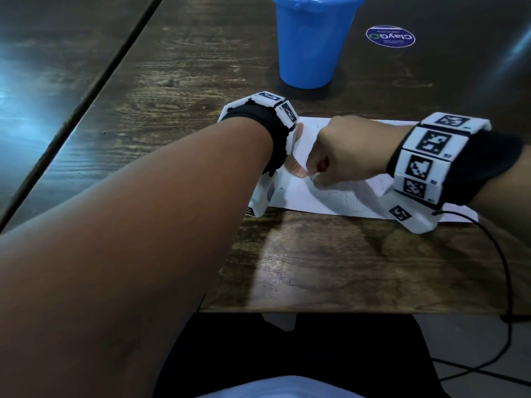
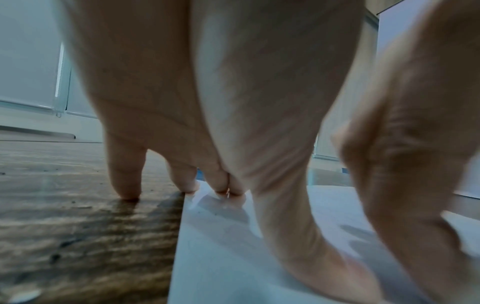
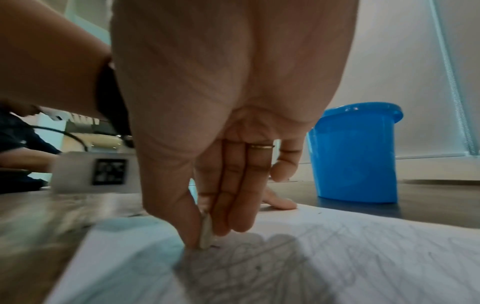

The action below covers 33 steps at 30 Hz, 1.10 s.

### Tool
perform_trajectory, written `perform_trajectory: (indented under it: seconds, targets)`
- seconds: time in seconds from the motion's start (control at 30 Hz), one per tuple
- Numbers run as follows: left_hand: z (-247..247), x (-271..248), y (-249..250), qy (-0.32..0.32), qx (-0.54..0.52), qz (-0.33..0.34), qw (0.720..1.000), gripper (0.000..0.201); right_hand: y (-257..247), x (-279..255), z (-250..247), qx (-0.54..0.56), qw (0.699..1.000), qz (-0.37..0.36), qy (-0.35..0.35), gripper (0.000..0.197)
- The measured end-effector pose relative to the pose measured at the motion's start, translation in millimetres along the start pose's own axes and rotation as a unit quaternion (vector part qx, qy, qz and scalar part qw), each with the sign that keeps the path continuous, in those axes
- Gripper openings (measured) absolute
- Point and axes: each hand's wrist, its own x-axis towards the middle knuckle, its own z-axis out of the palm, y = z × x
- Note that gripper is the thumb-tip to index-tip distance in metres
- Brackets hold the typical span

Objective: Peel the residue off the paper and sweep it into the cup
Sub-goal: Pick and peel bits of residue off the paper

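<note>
Here, nearest first:
Table [image 1: 330,268]: dark wood; a bare strip lies between its near edge and the paper.
Paper [image 1: 298,193]: a white sheet with faint pencil scribble, flat under both hands; its left edge lies just left of the left hand.
Right hand [image 1: 350,152]: curled, its thumb and fingers clamped on a small whitish flat piece [image 3: 206,232], whose lower end touches the paper.
Left hand [image 1: 296,165]: fingers spread and straight, pressing down, holding nothing.
Head view only: the two hands nearly meet, the left thumb just beside the right fingertips.
Right wrist view only: the whitish piece seen edge-on, and a thin ring [image 3: 261,146] on one finger.
Left wrist view only: the little finger [image 2: 127,174] lands on bare wood beyond the paper's left edge; the other fingertips rest on the sheet.
Residue: a few dark specks on the paper beside the pinch; too small to tell more.
Cup [image 1: 311,41]: blue, upright, beyond the hands, well apart from the paper's far edge, with bare wood between.
Sticker [image 1: 390,36]: round and blue, right of the cup.
</note>
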Motion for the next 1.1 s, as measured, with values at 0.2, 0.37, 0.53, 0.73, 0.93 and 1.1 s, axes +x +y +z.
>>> perform_trajectory:
  seconds: [0.2,0.37,0.53,0.73,0.93,1.1]
  targets:
    - [12.1,14.1,-5.6,-0.004,0.010,-0.012,1.000,0.168,-3.4,-7.3,3.1,0.014,1.000,0.015,-0.005,0.007]
    - [-4.2,-4.4,1.7,0.004,-0.015,-0.003,1.000,0.174,4.1,4.4,2.9,-0.022,0.996,0.069,0.057,0.014]
    - [2.9,7.8,-3.1,0.009,-0.008,-0.001,1.000,0.171,-3.9,0.2,5.5,0.004,0.998,0.055,0.040,0.022]
    - [36.0,54.7,-21.4,-0.030,-0.005,-0.023,0.999,0.165,-11.0,-10.0,5.5,0.027,0.999,0.017,-0.001,0.011]
    - [-2.5,-4.3,1.6,0.007,-0.012,-0.005,1.000,0.170,-3.0,3.3,0.8,-0.041,0.996,0.053,0.053,0.015]
    - [-4.6,-8.7,2.1,0.017,0.008,0.019,1.000,0.166,-3.0,6.9,-0.9,-0.012,0.997,0.054,0.047,0.021]
